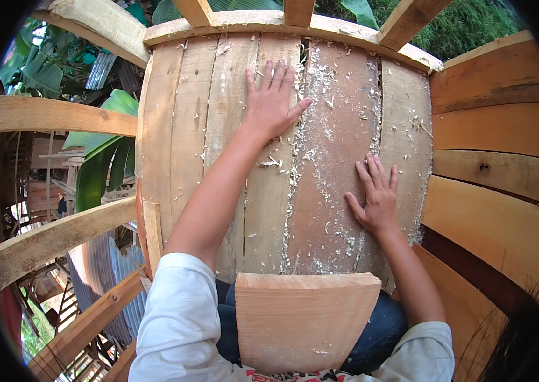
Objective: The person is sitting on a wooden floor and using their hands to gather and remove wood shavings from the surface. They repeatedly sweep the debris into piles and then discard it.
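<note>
Flat on the plank floor (pixel 225 114), toward its far edge, lies my left hand (pixel 274 102), palm down with its fingers spread. My right hand (pixel 376 198) rests nearer and further right, also palm down, fingers apart, on the planks. Neither hand holds anything. Pale curled wood shavings (pixel 320 159) and fine dust are strewn around both hands, thickest along the gaps between the planks. A smooth, light wooden board (pixel 304 318) with a slightly curved far edge lies over my lap, between my forearms, touched by neither hand.
Wooden rails (pixel 59 116) stand along the left, with banana leaves (pixel 107 159) and corrugated metal sheets (pixel 97 274) beyond. A raised beam (pixel 244 24) borders the far edge. Horizontal boards (pixel 498 127) form a wall on the right. A dark gap (pixel 305 51) shows between two planks.
</note>
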The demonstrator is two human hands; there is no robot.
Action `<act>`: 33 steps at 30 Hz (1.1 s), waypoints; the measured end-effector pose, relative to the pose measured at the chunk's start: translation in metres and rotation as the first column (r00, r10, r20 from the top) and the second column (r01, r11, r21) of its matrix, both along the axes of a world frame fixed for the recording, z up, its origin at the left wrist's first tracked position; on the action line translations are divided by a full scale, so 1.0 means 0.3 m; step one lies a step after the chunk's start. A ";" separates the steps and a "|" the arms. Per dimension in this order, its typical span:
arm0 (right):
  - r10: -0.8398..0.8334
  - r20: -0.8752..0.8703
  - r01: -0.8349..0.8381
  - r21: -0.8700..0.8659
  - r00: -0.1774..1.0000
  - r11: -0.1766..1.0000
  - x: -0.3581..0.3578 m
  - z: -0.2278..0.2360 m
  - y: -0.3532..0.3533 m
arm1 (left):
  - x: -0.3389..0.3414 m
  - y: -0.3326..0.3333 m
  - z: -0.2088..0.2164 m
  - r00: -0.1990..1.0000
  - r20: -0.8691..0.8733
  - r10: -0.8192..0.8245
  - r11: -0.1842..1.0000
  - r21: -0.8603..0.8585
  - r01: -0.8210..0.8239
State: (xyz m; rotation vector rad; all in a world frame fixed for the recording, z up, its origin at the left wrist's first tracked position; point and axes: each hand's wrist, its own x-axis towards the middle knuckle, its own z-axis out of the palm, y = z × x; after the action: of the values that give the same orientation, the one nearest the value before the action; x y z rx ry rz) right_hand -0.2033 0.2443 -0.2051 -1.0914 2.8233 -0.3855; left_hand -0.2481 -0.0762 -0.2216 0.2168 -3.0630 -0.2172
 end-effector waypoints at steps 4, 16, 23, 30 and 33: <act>-0.009 0.007 0.010 -0.032 1.000 0.999 0.001 -0.007 -0.002 | 0.009 0.050 0.049 0.969 -0.059 -0.241 0.970 0.016 0.242; -0.045 -0.014 0.044 -0.064 0.999 0.997 -0.009 0.002 0.013 | 0.206 0.042 0.031 0.890 0.075 -0.450 0.891 -0.021 0.453; -0.037 0.014 0.038 -0.098 0.999 0.994 0.002 0.004 -0.005 | -0.177 -0.035 0.023 0.956 -0.066 -0.287 0.944 -0.190 0.270; -0.063 0.024 0.065 -0.123 0.998 0.990 -0.001 0.001 0.013 | -0.024 0.019 0.135 0.994 -0.097 -0.046 0.998 0.025 0.049; -0.063 0.005 0.063 -0.114 0.998 0.991 -0.002 0.001 0.010 | 0.089 0.027 0.079 0.999 0.047 -0.020 0.995 -0.092 0.024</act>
State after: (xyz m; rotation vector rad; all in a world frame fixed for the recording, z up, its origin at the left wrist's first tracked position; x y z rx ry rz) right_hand -0.2038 0.2471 -0.2046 -1.0225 2.8711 -0.5602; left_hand -0.2215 -0.0680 -0.1980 0.1861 -3.1132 -0.0713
